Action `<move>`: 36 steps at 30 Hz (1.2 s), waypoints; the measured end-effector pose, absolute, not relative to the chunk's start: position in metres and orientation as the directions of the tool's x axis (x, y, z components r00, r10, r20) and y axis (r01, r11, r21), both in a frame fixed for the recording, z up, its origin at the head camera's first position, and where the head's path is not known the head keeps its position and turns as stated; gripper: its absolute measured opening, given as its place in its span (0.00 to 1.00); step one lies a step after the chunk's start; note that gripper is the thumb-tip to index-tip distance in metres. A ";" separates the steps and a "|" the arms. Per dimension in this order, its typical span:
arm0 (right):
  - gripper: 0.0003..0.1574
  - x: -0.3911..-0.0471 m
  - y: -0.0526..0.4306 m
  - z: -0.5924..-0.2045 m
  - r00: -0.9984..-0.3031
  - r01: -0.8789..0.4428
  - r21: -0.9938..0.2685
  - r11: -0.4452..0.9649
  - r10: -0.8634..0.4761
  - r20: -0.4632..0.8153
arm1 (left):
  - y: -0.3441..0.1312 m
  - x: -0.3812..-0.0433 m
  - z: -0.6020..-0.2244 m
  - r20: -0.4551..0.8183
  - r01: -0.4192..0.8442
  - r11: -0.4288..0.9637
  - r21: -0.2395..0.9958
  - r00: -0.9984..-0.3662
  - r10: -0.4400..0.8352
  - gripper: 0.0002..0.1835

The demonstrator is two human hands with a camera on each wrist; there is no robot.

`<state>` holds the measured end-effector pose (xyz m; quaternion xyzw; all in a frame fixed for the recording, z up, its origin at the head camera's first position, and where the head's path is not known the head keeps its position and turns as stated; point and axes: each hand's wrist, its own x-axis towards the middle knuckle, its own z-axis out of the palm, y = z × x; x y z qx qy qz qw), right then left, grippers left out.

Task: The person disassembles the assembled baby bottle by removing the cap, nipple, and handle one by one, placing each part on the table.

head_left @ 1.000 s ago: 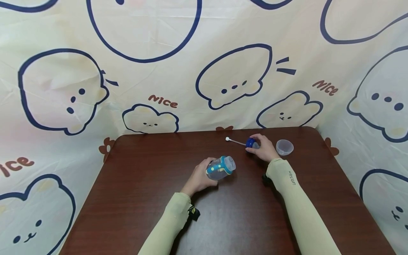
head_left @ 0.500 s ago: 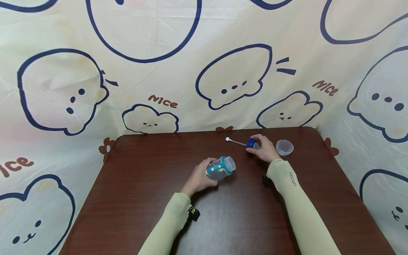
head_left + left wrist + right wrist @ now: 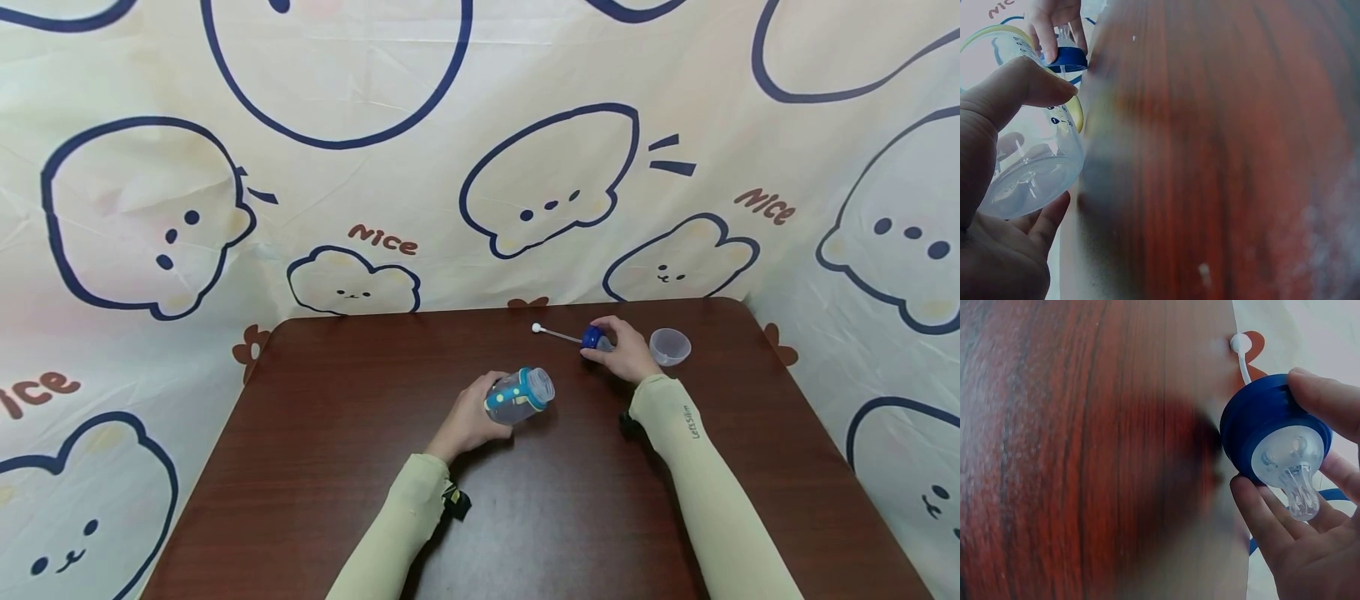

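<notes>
My left hand point(image 3: 474, 417) grips a clear baby bottle point(image 3: 517, 396) with a blue and yellow band. The bottle is tilted, its uncovered mouth facing right. Measuring marks show on its wall in the left wrist view, where the thumb lies across it. Further right, my right hand point(image 3: 624, 348) pinches the blue bottle collar point(image 3: 1257, 425) by its edge between thumb and fingers. A clear nipple point(image 3: 1300, 494) sticks out of the collar toward the palm. From the collar's other side runs a thin white straw point(image 3: 558, 335) ending in a white ball. Collar and bottle are apart.
A translucent domed cap point(image 3: 670, 347) sits on the brown table point(image 3: 360, 467) just right of my right hand. Behind the table's far edge hangs a pale cloth point(image 3: 420, 192) with cartoon outlines.
My right hand has drifted very slightly to the right with the collar and straw. The left hand and bottle stay where they were.
</notes>
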<state>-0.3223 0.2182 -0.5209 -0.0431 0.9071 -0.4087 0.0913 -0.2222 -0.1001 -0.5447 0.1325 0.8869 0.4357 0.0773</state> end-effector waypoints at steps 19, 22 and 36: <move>0.43 -0.321 0.225 -0.524 -0.979 0.022 -0.768 0.640 -0.141 -0.145 | -0.099 -0.222 -0.543 -0.023 0.165 0.582 0.796 -0.953 0.301 0.48; 0.44 -0.321 0.225 -0.523 -0.979 0.032 -0.774 0.633 -0.137 -0.152 | -0.099 -0.221 -0.542 -0.026 0.161 0.582 0.797 -0.954 0.300 0.48; 0.47 -0.318 0.227 -0.523 -0.977 0.030 -0.781 0.623 -0.147 -0.155 | -0.099 -0.222 -0.543 -0.022 0.165 0.584 0.795 -0.954 0.299 0.49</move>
